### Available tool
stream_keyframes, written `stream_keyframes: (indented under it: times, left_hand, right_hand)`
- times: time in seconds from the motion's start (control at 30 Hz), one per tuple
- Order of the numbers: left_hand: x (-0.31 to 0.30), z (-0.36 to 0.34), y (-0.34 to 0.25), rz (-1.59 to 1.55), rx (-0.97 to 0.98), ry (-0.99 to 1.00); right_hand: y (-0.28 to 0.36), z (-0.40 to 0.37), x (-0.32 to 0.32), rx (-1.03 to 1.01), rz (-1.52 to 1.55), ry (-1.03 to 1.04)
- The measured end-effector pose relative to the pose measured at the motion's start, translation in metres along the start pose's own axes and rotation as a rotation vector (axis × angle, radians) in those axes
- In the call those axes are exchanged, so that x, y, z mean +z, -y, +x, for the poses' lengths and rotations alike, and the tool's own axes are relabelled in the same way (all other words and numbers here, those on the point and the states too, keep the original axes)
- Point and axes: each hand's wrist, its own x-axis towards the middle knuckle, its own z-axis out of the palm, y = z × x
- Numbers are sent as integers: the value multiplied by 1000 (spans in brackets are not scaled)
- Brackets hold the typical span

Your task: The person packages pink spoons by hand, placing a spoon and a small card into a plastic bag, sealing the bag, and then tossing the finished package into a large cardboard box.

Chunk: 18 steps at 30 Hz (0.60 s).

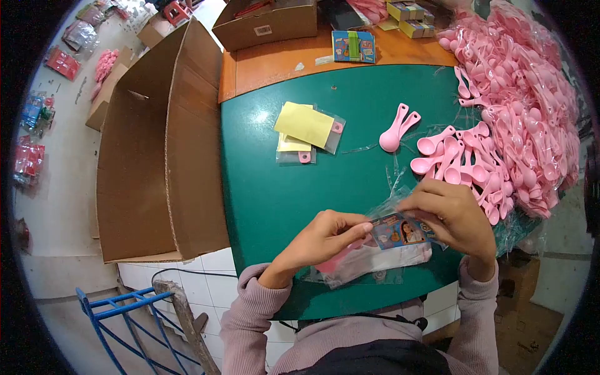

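Near the front edge of the green table, my left hand (pixel 330 240) pinches the left end of a blue printed card (pixel 403 232) between thumb and fingers. My right hand (pixel 453 215) curls over the card's right end, its fingertips closed on a crinkled clear plastic bag (pixel 387 205). Beneath the card lie clear bags with white contents (pixel 375 262) and a pink piece (pixel 334 259) by my left fingers; their exact kind is partly hidden. Loose pink spoons (pixel 459 156) lie beyond my right hand, and a few spoons (pixel 397 130) sit apart from them.
Bagged yellow cards (pixel 304 125) lie on the green tabletop (pixel 262 200). A large heap of pink spoons (pixel 525 106) covers the right side. At the back are a banded card stack (pixel 354 47) and a cardboard box (pixel 269 28). A tall open carton (pixel 140 175) stands left, above a blue metal frame (pixel 134 303).
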Motion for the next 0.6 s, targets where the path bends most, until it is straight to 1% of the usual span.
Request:
stream_keyframes:
  times: [0.03,0.1,0.13,0.17,0.2,0.23,0.3,0.33,0.37,0.43,0.5,0.57,0.6]
  left_hand:
    - [0,0,-2,28,1,24]
    - [3,1,0,55,-1,40]
    - [6,3,6,-38,70,-13]
    - [8,4,8,-130,142,-64]
    - [7,3,7,-128,143,-66]
    - [6,2,5,-87,143,-83]
    - [4,2,1,-49,145,-94]
    - [1,1,-1,-24,100,-44]
    - [0,0,-1,0,54,3]
    - [1,1,3,34,30,1]
    - [2,2,5,71,10,4]
    - [3,3,6,4,91,5]
    - [4,3,6,4,92,5]
  right_hand:
    - [-1,0,0,0,2,1]
    - [-2,2,-2,31,-14,-210]
    - [-3,3,-4,27,-11,-207]
    - [-4,3,-6,14,-9,-290]
    - [-4,3,-7,3,-9,-375]
    - [-3,2,-6,2,-11,-378]
    - [0,-1,-1,45,-15,-196]
    - [2,-2,-1,44,-1,-119]
    - [0,-2,0,44,1,-117]
    - [-5,0,2,-45,-6,16]
    - [-3,0,1,-21,-7,-18]
    - [-2,0,-1,3,-9,-51]
    - [-1,0,-2,20,0,-199]
